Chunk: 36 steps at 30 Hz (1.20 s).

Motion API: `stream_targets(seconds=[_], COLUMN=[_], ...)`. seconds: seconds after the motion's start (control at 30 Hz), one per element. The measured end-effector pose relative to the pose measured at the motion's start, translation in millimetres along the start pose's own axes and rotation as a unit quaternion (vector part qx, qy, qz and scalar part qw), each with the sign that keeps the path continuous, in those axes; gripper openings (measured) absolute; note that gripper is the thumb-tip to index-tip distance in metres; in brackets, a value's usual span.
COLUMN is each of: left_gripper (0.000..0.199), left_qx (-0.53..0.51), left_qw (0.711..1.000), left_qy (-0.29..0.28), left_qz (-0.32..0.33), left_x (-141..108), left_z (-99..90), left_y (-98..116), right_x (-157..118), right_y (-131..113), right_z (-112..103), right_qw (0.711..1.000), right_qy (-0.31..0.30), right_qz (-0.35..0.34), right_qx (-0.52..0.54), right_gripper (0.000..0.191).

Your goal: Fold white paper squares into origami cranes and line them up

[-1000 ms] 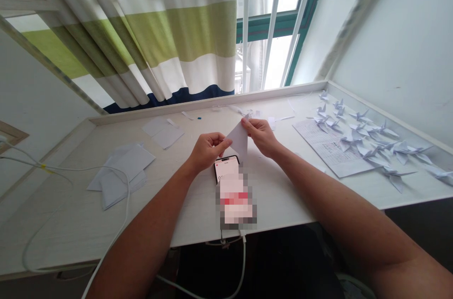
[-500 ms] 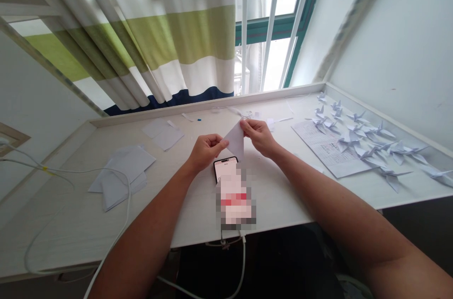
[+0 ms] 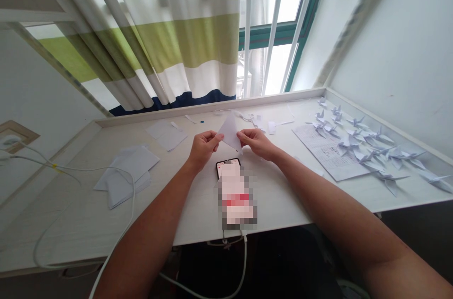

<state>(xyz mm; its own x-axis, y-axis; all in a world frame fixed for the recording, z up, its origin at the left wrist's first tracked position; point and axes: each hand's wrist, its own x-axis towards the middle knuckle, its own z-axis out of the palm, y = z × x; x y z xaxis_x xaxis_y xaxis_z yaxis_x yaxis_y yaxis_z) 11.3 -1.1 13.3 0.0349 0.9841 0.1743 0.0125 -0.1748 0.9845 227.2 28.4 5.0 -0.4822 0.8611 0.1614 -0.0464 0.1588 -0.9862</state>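
Note:
Between my hands, above the white desk, is a folded piece of white paper (image 3: 230,133) with a pointed top. My left hand (image 3: 204,148) pinches its left edge between thumb and fingers. On the right side, my right hand (image 3: 257,142) grips the paper's edge the same way. Just below the paper lies a phone (image 3: 235,190), its screen mostly blurred out. Many folded paper cranes (image 3: 371,141) stand at the right of the desk, some on a printed sheet (image 3: 323,155).
Stacks of white paper (image 3: 127,174) lie at the left, with more square sheets (image 3: 170,136) behind. A white cable (image 3: 132,195) crosses the left side, and another plugs into the phone. Paper scraps (image 3: 260,122) lie near the desk's raised back rim. A curtain (image 3: 159,44) hangs behind.
The paper has turned so its point faces up. My right hand has moved down from its upper corner to its right edge. The view has shifted slightly.

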Motion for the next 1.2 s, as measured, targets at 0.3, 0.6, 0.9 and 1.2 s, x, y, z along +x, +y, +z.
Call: stream_targets(seconds=[0.3, 0.6, 0.9, 1.2], left_gripper=[0.036, 0.047, 0.046, 0.044], left_qx=[-0.050, -0.008, -0.024, 0.014], left_qw=[0.998, 0.999, 0.999, 1.000], left_qy=[-0.012, -0.047, 0.037, 0.019], left_qz=[-0.025, -0.015, 0.005, 0.000], left_x=[2.4, 0.3, 3.8, 2.8], left_z=[-0.2, 0.6, -1.1, -2.5], left_y=[-6.2, -4.2, -4.8, -5.4], right_x=[-2.5, -1.5, -1.2, 0.1], right_y=[-3.1, -3.9, 3.2, 0.0], right_z=[2.9, 2.0, 0.9, 3.2], right_qw=[1.000, 1.000, 0.992, 0.994], right_qy=[-0.009, -0.010, -0.022, 0.013], right_qz=[-0.009, -0.022, 0.001, -0.015], right_qx=[-0.022, -0.016, -0.121, -0.105], right_gripper=[0.050, 0.053, 0.055, 0.055])
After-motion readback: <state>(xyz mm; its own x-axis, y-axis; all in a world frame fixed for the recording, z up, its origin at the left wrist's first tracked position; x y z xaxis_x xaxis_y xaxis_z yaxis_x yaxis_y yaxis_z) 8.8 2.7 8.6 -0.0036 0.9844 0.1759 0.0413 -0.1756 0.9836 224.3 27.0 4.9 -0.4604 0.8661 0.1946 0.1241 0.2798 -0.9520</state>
